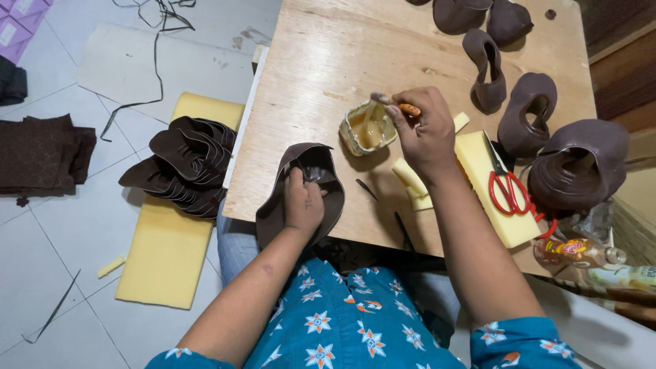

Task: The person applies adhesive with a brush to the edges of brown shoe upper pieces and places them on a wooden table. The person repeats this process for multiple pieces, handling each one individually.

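My right hand (425, 133) pinches the orange handle of a small brush (393, 104), fingers curled tight around it, with the bristle end resting at the rim of a small open glue tin (367, 128) full of yellowish adhesive. My left hand (303, 201) is pressed down inside a brown leather shoe upper (301, 188), fingers closed on its inner edge, holding it at the near edge of the wooden desk (328, 61); the upper partly overhangs my lap.

Just beside my right wrist lie pale yellow foam strips (410, 181) and a bigger yellow foam block (488, 188). Red-handled scissors (506, 188) rest on that block, blades pointing away from me. To the right and further back on the desk sit more brown shoe uppers (526, 116), some curled up, one large one (581, 164) near the right edge. A plastic bottle (574, 251) with an orange label lies at the desk's near right corner.

On the floor to my left, a stack of brown cut pieces (184, 167) sits on a long yellow foam sheet (167, 246). Further left is a folded dark brown cloth (41, 154). A thin dark cord (154, 68) trails across the pale tiles. I wear a blue flower-printed garment (348, 328).
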Demonstrator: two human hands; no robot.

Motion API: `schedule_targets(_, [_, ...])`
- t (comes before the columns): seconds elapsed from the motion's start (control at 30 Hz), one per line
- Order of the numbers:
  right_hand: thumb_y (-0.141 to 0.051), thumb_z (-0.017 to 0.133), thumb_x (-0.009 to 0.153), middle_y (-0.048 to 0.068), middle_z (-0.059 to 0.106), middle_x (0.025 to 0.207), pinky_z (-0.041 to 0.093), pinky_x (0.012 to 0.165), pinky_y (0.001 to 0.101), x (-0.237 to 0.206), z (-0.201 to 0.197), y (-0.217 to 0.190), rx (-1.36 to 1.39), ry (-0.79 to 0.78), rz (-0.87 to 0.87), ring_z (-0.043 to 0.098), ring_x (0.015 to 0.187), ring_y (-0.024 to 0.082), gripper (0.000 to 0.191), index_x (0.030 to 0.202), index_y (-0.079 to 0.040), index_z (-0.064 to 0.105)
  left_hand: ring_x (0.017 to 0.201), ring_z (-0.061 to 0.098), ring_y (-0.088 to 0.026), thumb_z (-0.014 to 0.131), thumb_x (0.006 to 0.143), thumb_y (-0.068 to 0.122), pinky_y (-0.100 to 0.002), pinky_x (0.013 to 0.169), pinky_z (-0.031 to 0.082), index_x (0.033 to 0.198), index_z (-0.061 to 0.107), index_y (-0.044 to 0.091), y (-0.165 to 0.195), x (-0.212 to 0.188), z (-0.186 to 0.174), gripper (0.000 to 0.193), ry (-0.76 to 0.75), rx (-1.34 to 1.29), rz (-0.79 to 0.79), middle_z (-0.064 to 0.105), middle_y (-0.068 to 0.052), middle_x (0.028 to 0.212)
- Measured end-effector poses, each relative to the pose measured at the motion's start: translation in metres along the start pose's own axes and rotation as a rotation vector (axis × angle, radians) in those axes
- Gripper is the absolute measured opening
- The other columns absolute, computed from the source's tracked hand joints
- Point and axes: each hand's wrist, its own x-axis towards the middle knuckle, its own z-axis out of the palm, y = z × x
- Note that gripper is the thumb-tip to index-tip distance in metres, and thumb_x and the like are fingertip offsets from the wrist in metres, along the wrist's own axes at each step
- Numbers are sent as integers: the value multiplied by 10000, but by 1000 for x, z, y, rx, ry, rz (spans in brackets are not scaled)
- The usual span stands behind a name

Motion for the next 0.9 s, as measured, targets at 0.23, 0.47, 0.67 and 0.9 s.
schedule_targets(0.23, [-218, 717, 980, 97, 720, 842, 568, 682, 321, -24, -5, -36, 444, -206, 472, 688, 753, 258, 182, 1050, -52, 692, 800, 666, -411, 474, 897, 53, -442, 716, 581, 1016, 484, -60, -8, 1, 1, 165, 34, 192, 128, 557, -292, 1019])
schedule_targets(0.47, [-211, 740, 963, 138, 689, 967, 557, 722, 370, -35, 49, -58, 193, -265, -20, 708, 841, 298, 221, 1060, -32, 653, 861, 602, -526, 472, 872, 64, -555, 760, 484, 1093, 532, -75, -8, -1, -2, 268, 30, 309, 242, 615, -327, 931])
schedule_targets(0.67, [-253, 726, 952, 159, 689, 944, 545, 717, 417, -30, 66, -48, 140, -350, -1, 688, 846, 353, 256, 1036, -25, 646, 891, 622, -502, 438, 875, 101, -532, 787, 511, 1200, 571, -69, -5, -3, -2, 391, -53, 267, 104, 649, -328, 951])
schedule_targets(0.9, [-282, 686, 974, 167, 678, 805, 533, 705, 420, -7, 63, -28, 84, -496, 217, 673, 767, 334, 270, 925, -22, 633, 901, 606, -517, 464, 888, 101, -547, 794, 504, 1177, 557, -96, -10, -5, -2, 362, -54, 269, 195, 640, -339, 960])
